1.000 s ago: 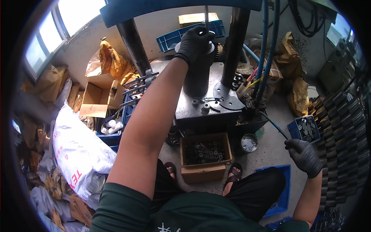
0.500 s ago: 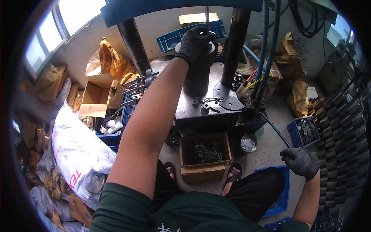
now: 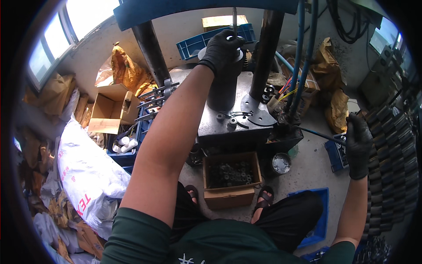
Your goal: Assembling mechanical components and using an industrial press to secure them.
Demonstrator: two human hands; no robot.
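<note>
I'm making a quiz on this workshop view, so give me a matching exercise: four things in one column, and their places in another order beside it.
Things:
1. left hand
2. right hand
3. cardboard box of dark metal parts
4. white printed sack

Places:
A. on the floor between the person's feet
B. on top of the dark cylinder on the press
C. at the person's left, beside the open cartons
D. out to the person's right, near a small blue bin

Pairs: 1-B, 2-D, 3-A, 4-C
</note>
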